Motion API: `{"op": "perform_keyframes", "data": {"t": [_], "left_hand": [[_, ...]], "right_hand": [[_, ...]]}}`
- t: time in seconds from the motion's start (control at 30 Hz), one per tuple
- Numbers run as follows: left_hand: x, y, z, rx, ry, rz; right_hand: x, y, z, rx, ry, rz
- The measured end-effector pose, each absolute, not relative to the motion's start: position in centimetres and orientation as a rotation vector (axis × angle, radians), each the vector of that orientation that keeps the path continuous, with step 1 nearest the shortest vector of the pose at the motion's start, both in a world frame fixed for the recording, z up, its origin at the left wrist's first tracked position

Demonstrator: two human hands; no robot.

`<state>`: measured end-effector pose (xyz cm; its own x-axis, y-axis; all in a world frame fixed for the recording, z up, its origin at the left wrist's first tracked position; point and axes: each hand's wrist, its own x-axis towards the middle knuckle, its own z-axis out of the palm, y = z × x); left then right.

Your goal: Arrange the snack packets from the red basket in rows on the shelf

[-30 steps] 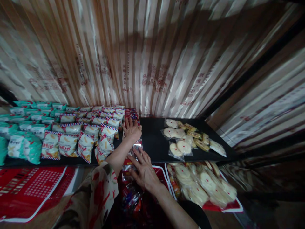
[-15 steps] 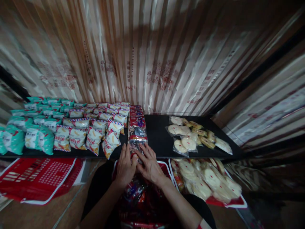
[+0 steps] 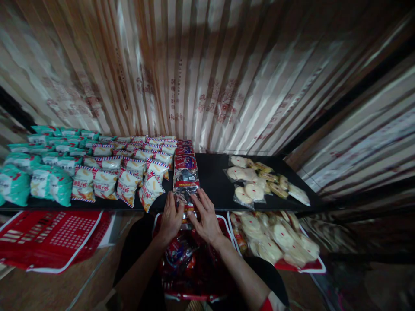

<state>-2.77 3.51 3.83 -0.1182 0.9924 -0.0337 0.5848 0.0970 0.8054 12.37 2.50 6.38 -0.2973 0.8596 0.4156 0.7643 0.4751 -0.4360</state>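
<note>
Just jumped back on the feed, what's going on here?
A person's left hand and right hand are at the front end of a column of red packets on a black shelf. White snack bags stand left of the column; flat round packs lie apart on its right. Below the hands is a red basket holding more packets.

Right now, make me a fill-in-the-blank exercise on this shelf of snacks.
Of the row of red packets, the left hand and right hand are at the ____ end, not the far one.
The green bags are to the ____ of the white bags.
The red packets lie ____ the white bags and the round cakes.
Missing words: near; left; between.
</note>
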Motion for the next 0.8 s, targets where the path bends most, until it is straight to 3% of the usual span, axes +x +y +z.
{"op": "perform_keyframes", "data": {"t": [0.37,0.6,0.8], "left_hand": [[-2.6,5.2,4.9,1.499,1.734,0.896],[-2.3,6.2,3.5,1.634,1.703,0.965],[-1.7,6.2,3.8,1.682,1.728,0.952]], "right_hand": [[12.8,4.0,5.9,-1.522,-1.729,0.435],[10.9,9.6,10.7,-1.42,-2.16,0.092],[7.4,17.7,12.4,-1.672,-2.35,0.135]]}}
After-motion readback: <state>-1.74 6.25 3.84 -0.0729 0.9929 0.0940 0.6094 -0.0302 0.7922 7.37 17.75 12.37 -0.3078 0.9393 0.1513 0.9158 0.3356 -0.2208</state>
